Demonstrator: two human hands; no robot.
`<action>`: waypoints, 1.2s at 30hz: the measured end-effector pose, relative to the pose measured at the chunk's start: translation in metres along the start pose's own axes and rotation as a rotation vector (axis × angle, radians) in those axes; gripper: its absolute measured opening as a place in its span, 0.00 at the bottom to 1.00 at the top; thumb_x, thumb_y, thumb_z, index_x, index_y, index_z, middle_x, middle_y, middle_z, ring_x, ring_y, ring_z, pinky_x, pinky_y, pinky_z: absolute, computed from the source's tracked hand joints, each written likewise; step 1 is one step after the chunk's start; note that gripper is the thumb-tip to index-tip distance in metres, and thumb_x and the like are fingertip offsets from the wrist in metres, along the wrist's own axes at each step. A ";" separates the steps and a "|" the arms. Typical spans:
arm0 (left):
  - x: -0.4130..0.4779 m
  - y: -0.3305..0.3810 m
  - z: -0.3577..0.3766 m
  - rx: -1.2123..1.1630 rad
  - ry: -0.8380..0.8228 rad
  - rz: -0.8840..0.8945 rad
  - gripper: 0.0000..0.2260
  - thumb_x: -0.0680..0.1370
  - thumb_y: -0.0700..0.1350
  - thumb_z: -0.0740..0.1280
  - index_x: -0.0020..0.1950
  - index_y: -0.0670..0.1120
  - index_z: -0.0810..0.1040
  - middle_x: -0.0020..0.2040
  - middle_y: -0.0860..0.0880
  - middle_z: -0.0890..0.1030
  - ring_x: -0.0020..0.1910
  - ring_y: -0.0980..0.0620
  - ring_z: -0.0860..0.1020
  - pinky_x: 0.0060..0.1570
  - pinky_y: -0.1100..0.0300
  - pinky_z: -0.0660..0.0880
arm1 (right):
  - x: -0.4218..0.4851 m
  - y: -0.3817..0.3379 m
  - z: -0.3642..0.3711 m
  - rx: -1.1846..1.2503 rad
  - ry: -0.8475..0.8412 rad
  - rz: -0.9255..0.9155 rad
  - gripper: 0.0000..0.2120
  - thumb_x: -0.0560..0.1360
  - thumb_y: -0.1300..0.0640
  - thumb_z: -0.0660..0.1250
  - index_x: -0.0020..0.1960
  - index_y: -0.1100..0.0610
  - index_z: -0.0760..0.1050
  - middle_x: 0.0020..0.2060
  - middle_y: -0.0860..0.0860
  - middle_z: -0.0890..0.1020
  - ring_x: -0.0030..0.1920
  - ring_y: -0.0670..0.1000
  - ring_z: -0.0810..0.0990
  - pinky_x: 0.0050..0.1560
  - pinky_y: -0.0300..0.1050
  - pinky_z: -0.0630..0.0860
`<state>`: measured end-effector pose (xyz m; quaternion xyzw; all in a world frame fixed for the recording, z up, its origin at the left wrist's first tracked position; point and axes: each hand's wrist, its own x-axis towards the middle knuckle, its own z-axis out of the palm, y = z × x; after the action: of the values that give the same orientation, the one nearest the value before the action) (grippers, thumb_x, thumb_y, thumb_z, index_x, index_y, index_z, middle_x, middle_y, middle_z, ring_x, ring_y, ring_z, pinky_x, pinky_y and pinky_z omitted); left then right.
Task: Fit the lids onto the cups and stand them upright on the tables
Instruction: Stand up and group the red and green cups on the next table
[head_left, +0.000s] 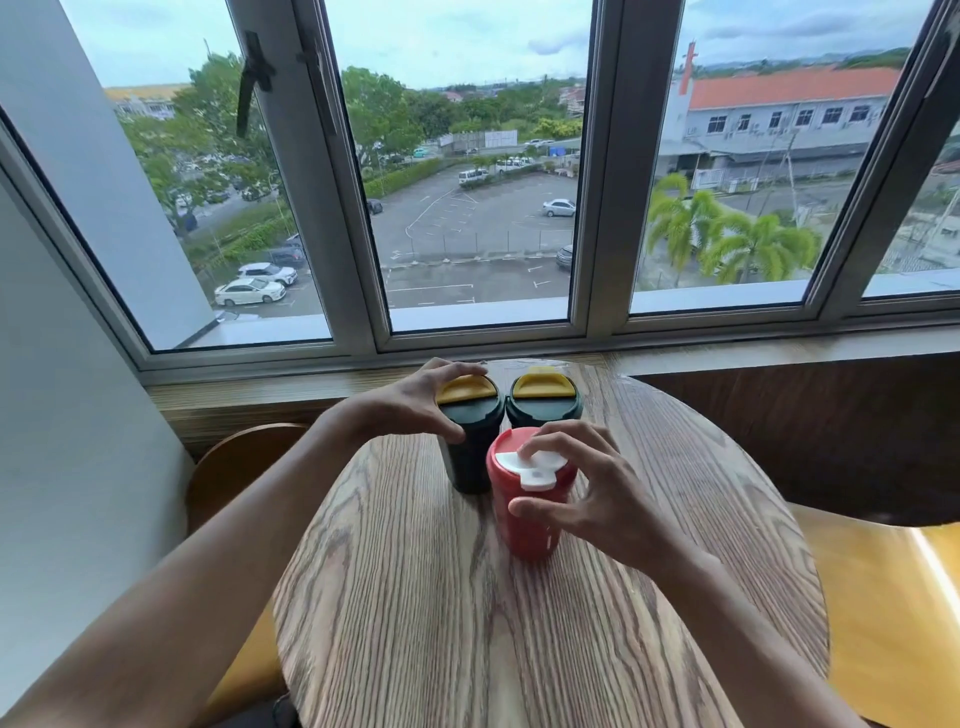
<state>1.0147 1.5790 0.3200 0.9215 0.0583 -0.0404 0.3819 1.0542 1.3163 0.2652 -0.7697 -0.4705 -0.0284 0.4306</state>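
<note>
Three lidded cups stand upright on the round wooden table (519, 623). The left dark green cup (470, 457) carries a green lid with a yellow flap, and my left hand (410, 402) grips that lid from the left, fingers curled over its rim. A second dark green cup (545, 402) with the same kind of lid stands free behind on the right. In front is the red cup (519, 530) with a red lid and white flap. My right hand (587, 493) holds it, fingertips on the white flap and thumb against the cup's side.
The table stands against a wooden sill (260, 400) under a wide window. A wooden chair (234, 467) sits at the left of the table, a yellow seat (893, 613) at the right. A white wall (78, 415) closes off the left side.
</note>
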 end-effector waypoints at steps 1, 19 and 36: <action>0.000 0.000 0.000 -0.003 -0.008 -0.006 0.37 0.67 0.39 0.76 0.71 0.60 0.68 0.68 0.52 0.64 0.66 0.53 0.66 0.63 0.61 0.68 | -0.001 0.000 -0.001 -0.031 -0.017 -0.016 0.24 0.64 0.34 0.72 0.57 0.40 0.74 0.59 0.34 0.73 0.64 0.44 0.67 0.61 0.52 0.72; -0.004 -0.004 0.001 -0.075 -0.027 0.014 0.41 0.67 0.32 0.76 0.75 0.55 0.65 0.60 0.57 0.69 0.63 0.55 0.70 0.52 0.75 0.71 | -0.004 -0.004 0.026 -0.033 0.151 -0.129 0.20 0.64 0.45 0.76 0.52 0.48 0.74 0.58 0.41 0.77 0.62 0.49 0.73 0.56 0.49 0.76; -0.011 -0.014 0.005 -0.105 -0.024 0.067 0.45 0.62 0.32 0.69 0.74 0.61 0.63 0.70 0.49 0.69 0.69 0.50 0.69 0.68 0.51 0.71 | 0.000 -0.005 0.026 -0.046 0.053 -0.085 0.24 0.66 0.33 0.70 0.54 0.46 0.71 0.59 0.41 0.74 0.63 0.46 0.70 0.58 0.44 0.72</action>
<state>1.0018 1.5847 0.3079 0.9010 0.0248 -0.0356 0.4317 1.0407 1.3354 0.2523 -0.7577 -0.4902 -0.0778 0.4238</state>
